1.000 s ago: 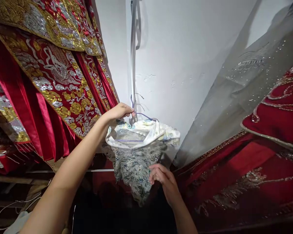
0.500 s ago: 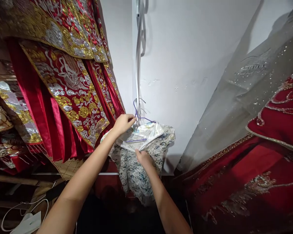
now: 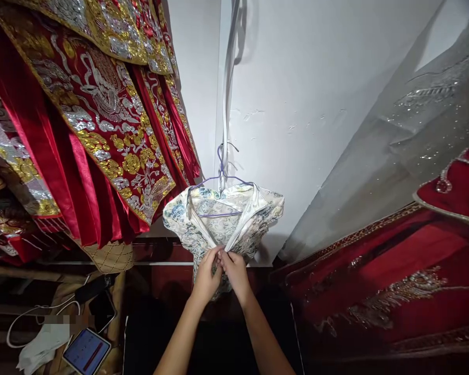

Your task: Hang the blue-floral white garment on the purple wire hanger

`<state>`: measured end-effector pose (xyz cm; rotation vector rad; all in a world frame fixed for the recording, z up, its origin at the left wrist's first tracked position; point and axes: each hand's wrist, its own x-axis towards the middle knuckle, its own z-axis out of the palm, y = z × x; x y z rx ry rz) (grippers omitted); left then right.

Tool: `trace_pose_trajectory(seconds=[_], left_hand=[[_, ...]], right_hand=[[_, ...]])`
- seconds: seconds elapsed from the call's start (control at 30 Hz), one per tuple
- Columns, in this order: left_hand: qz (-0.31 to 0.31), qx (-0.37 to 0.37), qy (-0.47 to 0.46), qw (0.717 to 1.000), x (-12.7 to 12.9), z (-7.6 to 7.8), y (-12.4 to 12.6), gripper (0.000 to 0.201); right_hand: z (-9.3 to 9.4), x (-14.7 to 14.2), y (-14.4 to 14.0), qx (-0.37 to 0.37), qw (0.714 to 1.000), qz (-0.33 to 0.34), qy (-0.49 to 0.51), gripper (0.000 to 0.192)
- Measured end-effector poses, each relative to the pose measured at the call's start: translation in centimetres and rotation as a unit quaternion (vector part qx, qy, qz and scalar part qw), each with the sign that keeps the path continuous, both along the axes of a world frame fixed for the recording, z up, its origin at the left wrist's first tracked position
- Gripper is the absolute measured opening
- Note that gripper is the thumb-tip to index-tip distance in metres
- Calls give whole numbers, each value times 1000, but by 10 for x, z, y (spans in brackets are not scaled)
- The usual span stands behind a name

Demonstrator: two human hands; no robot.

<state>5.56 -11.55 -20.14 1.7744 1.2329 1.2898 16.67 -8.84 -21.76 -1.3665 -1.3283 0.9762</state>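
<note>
I see a white garment patterned with blue and green florals, its inner lining plain cream, on a purple hanger. To the left hang red robes thick with gold and silver embroidery of flowers and figures. To the right, red fabric carries gold trim beside a sheer grey sequinned veil. The far wall is white.
</note>
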Motion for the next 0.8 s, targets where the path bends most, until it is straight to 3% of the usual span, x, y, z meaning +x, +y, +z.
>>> trace_pose_trajectory(seconds=[0.1,0.23,0.4,0.53,0.8], left_hand=[[-17,-32,22,999,-1,11,4,26],[-24,-50,34,998,-9,22,6,15],[-7,-52,10,999,-10,20,2,21],[-10,-45,1,999,-4,16,-1,24],[126,-38,-88,987,12,2,-7,29]], right_hand=[[8,5,-4,18,999,14,28,45],[14,21,-9,47,991,114,53,29],[0,29,-10,46,997,54,20,21],[-4,24,-11,73,996,53,5,15],[-3,18,-16,67,995,48,51,24]])
